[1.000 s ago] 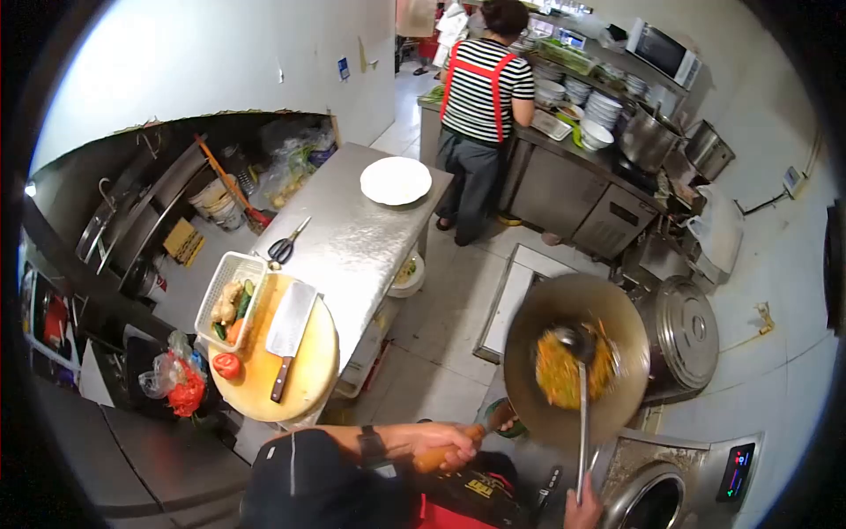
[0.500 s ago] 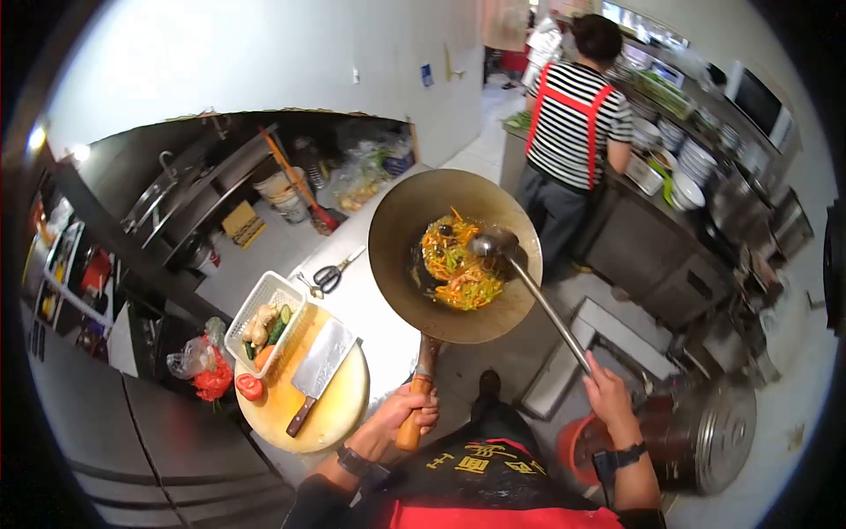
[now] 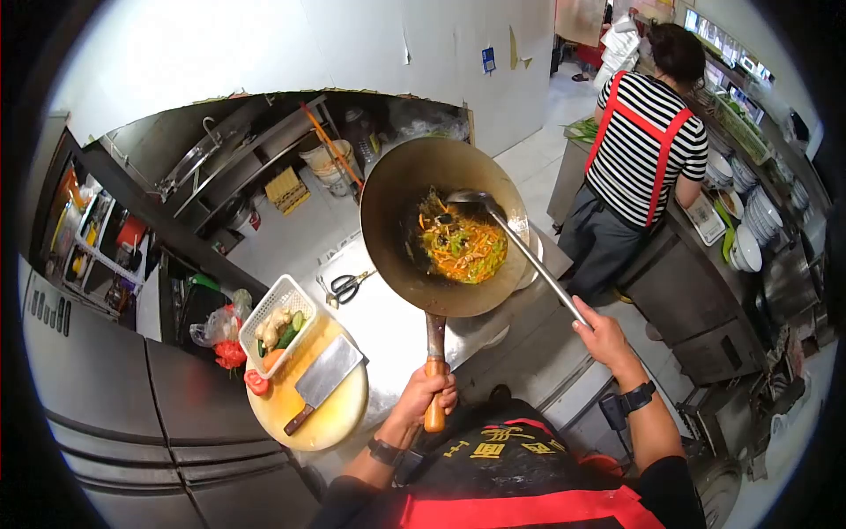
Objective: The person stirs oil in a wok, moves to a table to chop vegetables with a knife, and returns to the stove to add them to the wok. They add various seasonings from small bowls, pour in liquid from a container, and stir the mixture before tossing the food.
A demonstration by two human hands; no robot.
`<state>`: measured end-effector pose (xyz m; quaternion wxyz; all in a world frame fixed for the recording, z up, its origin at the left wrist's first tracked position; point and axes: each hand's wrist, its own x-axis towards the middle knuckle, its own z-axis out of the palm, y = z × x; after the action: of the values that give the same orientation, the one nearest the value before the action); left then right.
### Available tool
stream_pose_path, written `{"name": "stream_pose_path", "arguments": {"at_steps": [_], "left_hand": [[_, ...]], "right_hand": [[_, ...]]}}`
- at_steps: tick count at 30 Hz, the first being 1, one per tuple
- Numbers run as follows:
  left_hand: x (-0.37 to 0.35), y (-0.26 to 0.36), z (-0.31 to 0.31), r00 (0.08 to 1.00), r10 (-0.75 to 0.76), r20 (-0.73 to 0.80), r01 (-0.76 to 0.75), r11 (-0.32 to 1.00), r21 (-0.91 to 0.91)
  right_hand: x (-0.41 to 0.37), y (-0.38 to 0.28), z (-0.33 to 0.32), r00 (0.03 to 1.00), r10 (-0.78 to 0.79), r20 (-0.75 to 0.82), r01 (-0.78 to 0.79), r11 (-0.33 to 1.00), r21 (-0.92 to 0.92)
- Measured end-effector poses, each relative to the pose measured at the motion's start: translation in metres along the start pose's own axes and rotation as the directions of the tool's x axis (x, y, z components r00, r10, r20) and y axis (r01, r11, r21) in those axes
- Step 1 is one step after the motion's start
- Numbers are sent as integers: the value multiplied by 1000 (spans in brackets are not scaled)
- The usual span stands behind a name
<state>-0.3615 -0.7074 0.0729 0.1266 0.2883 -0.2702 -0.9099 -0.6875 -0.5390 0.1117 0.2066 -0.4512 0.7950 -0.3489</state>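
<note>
Seen from above, the left hand (image 3: 429, 392) grips the wooden handle of a wok (image 3: 401, 194) held over a steel table (image 3: 388, 331). The right hand (image 3: 604, 339) holds a long ladle (image 3: 529, 256), its bowl at the far edge of the stir-fried vegetables (image 3: 463, 251) inside. Near left is a round cutting board (image 3: 304, 414) with a cleaver (image 3: 326, 377) lying on it, and a white basket (image 3: 278, 322) touching its far edge. Far right, a person in a striped top (image 3: 648, 132) stands, back turned.

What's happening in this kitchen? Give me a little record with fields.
left hand: grips wok by its wooden handle
right hand: holds ladle by its long handle
wok: held over steel table, stir-fried vegetables inside
cutting board: round, cleaver lying on it, basket at its edge
nearby: person in striped shirt at far counter
</note>
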Motion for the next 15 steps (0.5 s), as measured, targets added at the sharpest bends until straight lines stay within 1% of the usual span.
{"name": "stream_pose_path", "arguments": {"at_steps": [1,2,3,5,6,10,13,15], "left_hand": [[4,1,1,1000,17,-9,-17,1000,23],[8,1,0,1000,9,-11,-9,1000,21],[14,1,-1,999,30,-16,-29,998,48],[23,4,-1,999,44,-17,-43,996,77],[27,5,0,998,60,-17,-59,995,83],[40,3,-2,997,76,19,-77,993,89],[50,-1,-5,995,101,23,-103,988,113],[55,1,-3,993,120,16,-121,984,134]], "right_hand": [[3,-3,-3,997,80,20,-79,996,-45],[4,0,-3,998,53,13,-53,999,-8],[5,2,-5,998,59,15,-59,998,-9],[6,10,-10,993,113,37,-114,993,34],[6,20,-8,998,60,12,-61,997,57],[1,27,-9,998,52,21,-53,995,85],[-7,30,-7,978,194,77,-206,959,197],[-11,28,-10,974,210,87,-221,962,157]]}}
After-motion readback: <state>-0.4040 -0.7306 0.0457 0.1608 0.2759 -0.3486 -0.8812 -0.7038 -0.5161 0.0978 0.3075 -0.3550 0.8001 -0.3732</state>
